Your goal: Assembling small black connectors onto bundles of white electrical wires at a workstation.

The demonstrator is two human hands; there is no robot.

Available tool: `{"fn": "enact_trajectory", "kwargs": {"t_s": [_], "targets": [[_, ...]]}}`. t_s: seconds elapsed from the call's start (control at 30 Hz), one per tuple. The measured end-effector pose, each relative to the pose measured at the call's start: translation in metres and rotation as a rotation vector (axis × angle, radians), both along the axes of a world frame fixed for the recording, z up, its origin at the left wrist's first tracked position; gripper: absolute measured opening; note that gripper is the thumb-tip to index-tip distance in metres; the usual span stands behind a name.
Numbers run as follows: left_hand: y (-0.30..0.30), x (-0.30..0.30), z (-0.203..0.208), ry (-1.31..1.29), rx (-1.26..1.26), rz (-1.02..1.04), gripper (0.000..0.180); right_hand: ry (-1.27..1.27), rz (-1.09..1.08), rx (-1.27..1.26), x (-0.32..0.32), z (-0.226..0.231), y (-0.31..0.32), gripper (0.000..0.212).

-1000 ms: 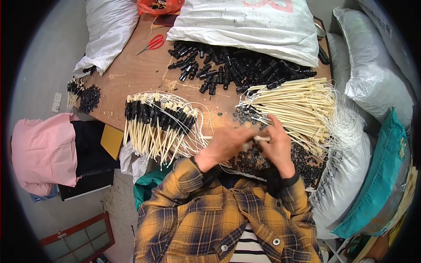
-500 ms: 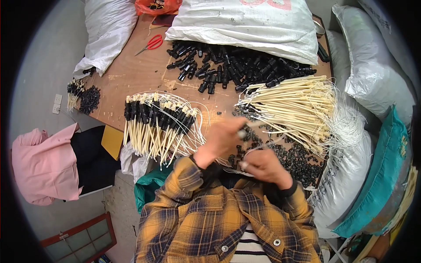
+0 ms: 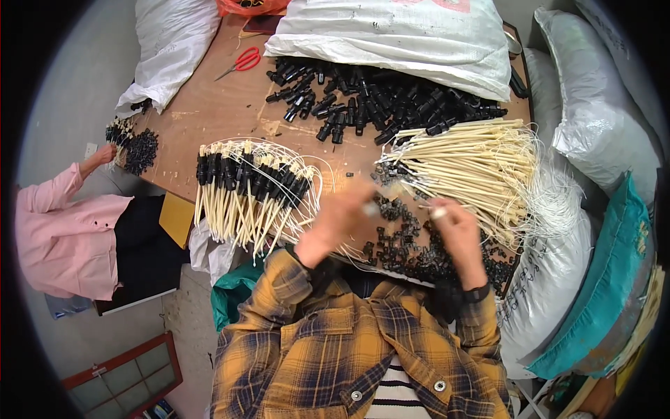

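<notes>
My left hand [image 3: 343,215] and my right hand [image 3: 455,225] hover over a heap of small black caps [image 3: 408,241] at the table's near edge. Each hand pinches a small pale piece, the left near its fingertips, the right at a white tip; both are blurred. A fan of cream-coloured tubes with thin white wires [image 3: 469,167] lies just beyond my right hand. A row of finished cream tubes with black ends [image 3: 250,187] lies to the left of my left hand.
A pile of larger black fittings [image 3: 380,101] lies mid-table below a big white sack [image 3: 398,35]. Red scissors [image 3: 241,61] lie far left. More sacks [image 3: 593,112] crowd the right. A person in pink [image 3: 66,230] works at the table's left corner.
My hands were joined over the cap heap, then drew apart. The right hand has moved right and the left has dropped slightly. The person in pink reached up to the table corner.
</notes>
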State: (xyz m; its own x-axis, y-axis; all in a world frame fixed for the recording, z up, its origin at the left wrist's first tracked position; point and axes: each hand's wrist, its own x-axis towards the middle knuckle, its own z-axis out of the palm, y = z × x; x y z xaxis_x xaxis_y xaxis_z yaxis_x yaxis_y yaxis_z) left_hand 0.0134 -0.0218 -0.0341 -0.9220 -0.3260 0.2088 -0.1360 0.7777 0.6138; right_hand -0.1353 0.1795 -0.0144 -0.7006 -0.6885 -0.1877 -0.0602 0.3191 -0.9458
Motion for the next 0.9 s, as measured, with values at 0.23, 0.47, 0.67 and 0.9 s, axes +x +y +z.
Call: {"fn": "enact_trajectory", "kwargs": {"t_s": [0.23, 0.47, 0.67, 0.9], "targets": [[0.010, -0.011, 0.000, -0.212, 0.847, 0.329, 0.012, 0.642, 0.326, -0.185, 0.020, 0.024, -0.021, 0.012], [0.018, -0.011, 0.024, -0.207, 0.708, 0.084, 0.028, 0.641, 0.261, -0.045, 0.031, 0.002, -0.018, 0.017], [0.014, -0.006, 0.020, -0.168, 0.208, -0.010, 0.040, 0.705, 0.100, 0.006, 0.032, 0.002, -0.023, 0.013], [0.018, -0.006, 0.013, -0.206, 0.156, -0.089, 0.042, 0.693, 0.138, 0.054, 0.033, -0.006, -0.026, 0.012]]}}
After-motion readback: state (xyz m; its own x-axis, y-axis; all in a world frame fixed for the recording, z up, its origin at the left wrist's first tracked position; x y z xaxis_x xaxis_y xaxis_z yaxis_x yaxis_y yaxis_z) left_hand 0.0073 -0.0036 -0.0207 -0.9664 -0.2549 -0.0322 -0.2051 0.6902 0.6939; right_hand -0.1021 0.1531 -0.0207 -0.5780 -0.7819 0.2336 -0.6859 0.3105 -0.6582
